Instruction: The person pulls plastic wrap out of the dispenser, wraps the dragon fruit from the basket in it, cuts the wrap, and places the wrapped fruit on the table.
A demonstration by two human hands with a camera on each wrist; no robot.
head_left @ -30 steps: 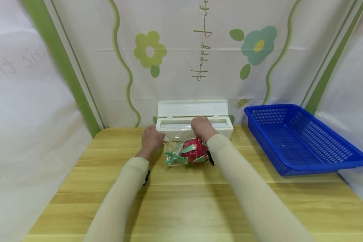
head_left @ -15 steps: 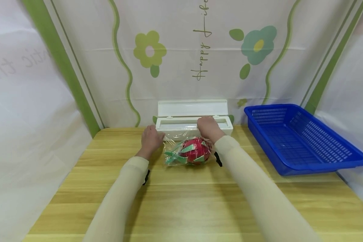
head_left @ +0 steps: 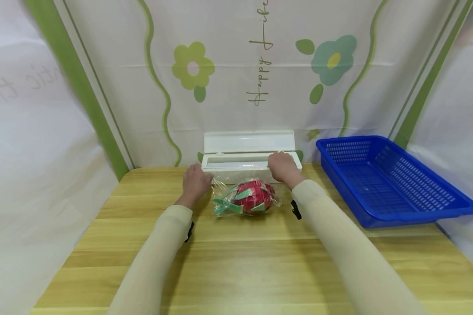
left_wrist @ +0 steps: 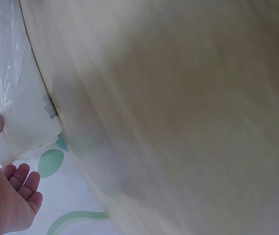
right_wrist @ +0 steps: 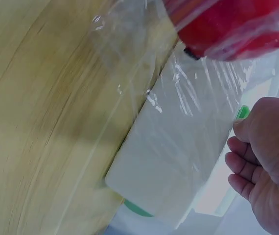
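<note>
A white cling film dispenser box (head_left: 236, 177) lies at the table's back edge, its lid (head_left: 249, 141) raised. Clear cling film (right_wrist: 178, 93) hangs from its near edge over a red dragon fruit (head_left: 252, 197) with green leaf tips, which lies wrapped in film before the box. At the box's left end my left hand (head_left: 195, 180) grips the film's edge, thumb on the near side and fingers curled (left_wrist: 7, 196). Toward the box's right end, my right hand (head_left: 284, 167) pinches a small green slide cutter (right_wrist: 243, 112) on the box's top edge; most of it is hidden.
A blue perforated plastic basket (head_left: 386, 183) stands on the right of the wooden table (head_left: 236, 271). A white printed curtain (head_left: 236, 87) rises right behind the dispenser box, and pale sheets flank both sides.
My right hand has slid to the right along the dispenser's top edge, uncovering the right side of the wrapped dragon fruit. My left hand has stayed at the left end.
</note>
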